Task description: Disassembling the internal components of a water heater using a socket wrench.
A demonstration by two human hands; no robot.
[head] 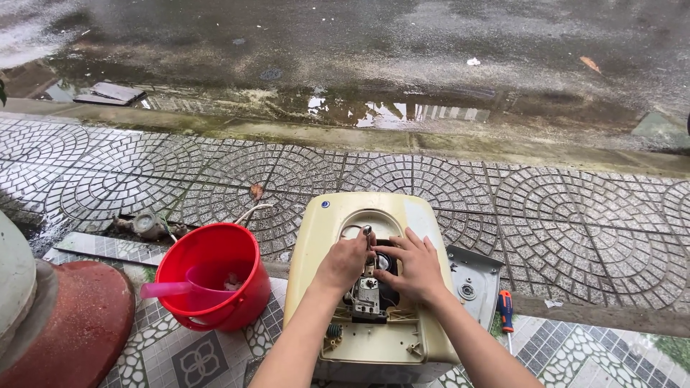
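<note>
My left hand (pixel 345 260) fingers pinch a slim metal tool (pixel 367 232) upright over the cream plastic water heater's (pixel 374 287) opening, right hand (pixel 415 267) fingers spread beside it.

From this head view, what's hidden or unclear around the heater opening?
- Part under the left hand and right hand: covered by both hands.
- Tool tip inside the cream heater casing: hidden.
- Red bucket contents: too small.
- Screwdriver tip: blurred.

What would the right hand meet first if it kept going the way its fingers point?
Probably the left hand. The right hand points up-left across the heater's opening, its fingertips by the metal rod that the left hand grips; depth is unclear.
</note>
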